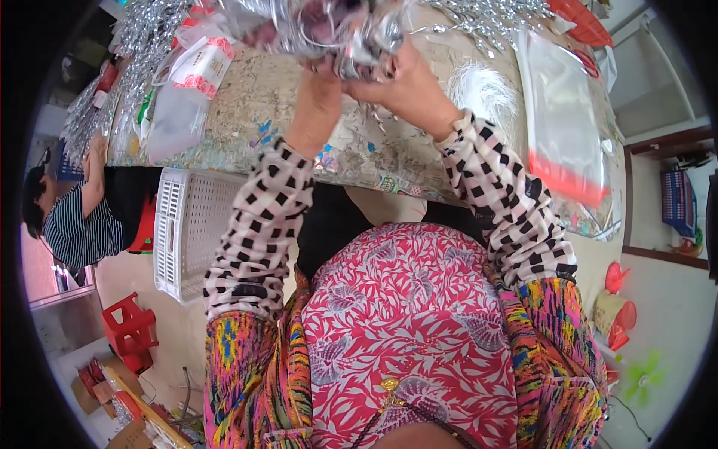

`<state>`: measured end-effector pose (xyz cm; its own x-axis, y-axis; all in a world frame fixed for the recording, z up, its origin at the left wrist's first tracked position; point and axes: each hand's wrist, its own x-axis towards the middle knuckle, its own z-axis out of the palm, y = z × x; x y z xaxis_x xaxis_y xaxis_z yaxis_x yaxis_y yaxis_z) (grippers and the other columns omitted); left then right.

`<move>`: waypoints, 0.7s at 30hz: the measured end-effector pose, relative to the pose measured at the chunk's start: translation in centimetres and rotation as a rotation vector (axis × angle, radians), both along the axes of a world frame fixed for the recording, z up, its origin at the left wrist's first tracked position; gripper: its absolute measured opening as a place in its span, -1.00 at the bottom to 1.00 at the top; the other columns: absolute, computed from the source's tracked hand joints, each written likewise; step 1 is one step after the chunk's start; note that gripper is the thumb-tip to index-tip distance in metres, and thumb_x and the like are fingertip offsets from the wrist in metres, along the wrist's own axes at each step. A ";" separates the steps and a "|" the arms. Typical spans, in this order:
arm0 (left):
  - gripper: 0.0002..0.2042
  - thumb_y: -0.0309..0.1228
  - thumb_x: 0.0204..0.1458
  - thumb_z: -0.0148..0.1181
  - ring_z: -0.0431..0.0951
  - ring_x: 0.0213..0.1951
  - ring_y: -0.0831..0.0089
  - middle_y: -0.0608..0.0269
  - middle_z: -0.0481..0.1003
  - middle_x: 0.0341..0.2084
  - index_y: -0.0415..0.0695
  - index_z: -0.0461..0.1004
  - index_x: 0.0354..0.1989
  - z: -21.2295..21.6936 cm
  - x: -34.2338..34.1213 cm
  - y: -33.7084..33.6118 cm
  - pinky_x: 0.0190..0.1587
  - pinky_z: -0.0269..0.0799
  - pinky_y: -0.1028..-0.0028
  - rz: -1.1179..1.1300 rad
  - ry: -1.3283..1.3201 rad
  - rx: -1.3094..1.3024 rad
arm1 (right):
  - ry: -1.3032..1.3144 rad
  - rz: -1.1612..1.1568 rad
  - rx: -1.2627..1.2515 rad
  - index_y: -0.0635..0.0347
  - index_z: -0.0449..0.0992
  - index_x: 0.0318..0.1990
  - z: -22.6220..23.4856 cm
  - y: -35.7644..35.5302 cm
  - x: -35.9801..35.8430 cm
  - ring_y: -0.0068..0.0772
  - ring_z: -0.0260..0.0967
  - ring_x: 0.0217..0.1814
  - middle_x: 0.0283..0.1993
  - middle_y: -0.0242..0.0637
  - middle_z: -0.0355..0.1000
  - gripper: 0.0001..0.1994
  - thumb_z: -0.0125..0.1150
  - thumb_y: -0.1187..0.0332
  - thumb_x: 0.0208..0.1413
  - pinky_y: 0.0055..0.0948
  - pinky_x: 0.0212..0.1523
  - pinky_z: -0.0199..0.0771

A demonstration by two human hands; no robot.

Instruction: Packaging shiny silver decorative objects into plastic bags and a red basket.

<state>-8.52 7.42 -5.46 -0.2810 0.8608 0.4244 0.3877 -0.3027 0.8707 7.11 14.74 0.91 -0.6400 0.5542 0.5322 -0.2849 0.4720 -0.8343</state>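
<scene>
Over the far side of the worktable (pixel 247 112), both my hands are raised on a bundle of shiny silver tinsel (pixel 329 30), which runs out of the top of the picture. The bundle looks crumpled and glossy, and its upper part is smeared by motion. My left hand (pixel 323 84) grips its lower left side. From the right, my right hand (pixel 407 84) holds its lower edge, fingers bent round it. The fingertips of both are partly hidden by the bundle. A tangle of thin white strings (pixel 485 93) lies to the right of my right hand.
Clear plastic bags with a red edge (pixel 565 120) lie at the right. More silver tinsel (pixel 146 45), a tissue pack (pixel 203 66) and a clear bag (pixel 176 123) are at the left. A white crate (pixel 198 224) stands below the table; a co-worker (pixel 82 217) works beyond it.
</scene>
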 end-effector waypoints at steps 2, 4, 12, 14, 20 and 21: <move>-0.48 -0.03 0.19 -0.13 0.30 -0.03 0.42 0.20 0.36 -0.10 -0.31 0.26 0.04 -1.8 0.9 0.6 0.04 0.18 0.44 0.051 0.109 -0.001 | 0.029 0.133 -0.267 0.24 0.22 0.12 -3.3 0.1 0.1 -0.57 0.30 -0.03 -0.05 -0.40 0.37 -0.39 0.30 0.57 -0.16 -0.54 0.04 0.31; -0.43 0.02 0.18 -0.12 0.28 0.01 0.39 0.19 0.34 -0.07 -0.32 0.25 0.06 -2.4 3.7 0.6 0.08 0.17 0.40 0.007 -0.299 0.221 | 0.025 0.089 -0.215 0.20 0.22 0.11 -3.0 -0.1 -0.2 -0.54 0.32 -0.09 -0.10 -0.35 0.39 -0.35 0.35 0.51 -0.21 -0.52 -0.02 0.33; -0.10 0.27 0.00 -0.06 0.38 -0.12 0.42 0.17 0.42 -0.19 -0.34 -0.05 0.24 2.7 3.8 1.0 -0.03 0.28 0.40 -0.057 -0.100 0.295 | 0.035 0.055 -0.312 0.20 0.29 0.02 -2.1 -0.1 0.1 -0.56 0.33 -0.15 -0.19 -0.40 0.39 -0.43 0.39 0.43 -0.21 -0.55 -0.09 0.35; -0.08 0.29 -0.01 -0.07 0.38 -0.12 0.41 0.17 0.42 -0.18 -0.35 -0.04 0.23 -0.3 4.0 1.7 -0.03 0.28 0.39 -0.001 -0.172 0.196 | 0.013 0.074 -0.361 0.22 0.30 0.02 -2.9 -0.3 0.1 -0.57 0.33 -0.14 -0.18 -0.41 0.39 -0.45 0.38 0.44 -0.19 -0.55 -0.08 0.35; -0.12 0.29 0.03 -0.19 0.40 -0.21 0.36 0.07 0.40 -0.19 -0.40 0.00 0.18 -2.2 4.7 2.2 -0.06 0.31 0.37 0.082 -0.187 0.307 | 0.038 0.012 -0.309 0.30 0.40 -0.03 -4.5 -0.7 0.4 -0.63 0.34 -0.21 -0.20 -0.41 0.44 -0.61 0.28 0.49 -0.07 -0.59 -0.20 0.38; -0.12 0.29 0.03 -0.19 0.40 -0.21 0.36 0.07 0.40 -0.19 -0.40 0.00 0.18 -2.3 5.1 2.1 -0.06 0.31 0.37 0.080 -0.188 0.306 | 0.087 0.018 -0.224 0.29 0.39 -0.02 -4.7 -0.7 0.4 -0.63 0.34 -0.18 -0.18 -0.40 0.43 -0.60 0.28 0.50 -0.08 -0.59 -0.18 0.38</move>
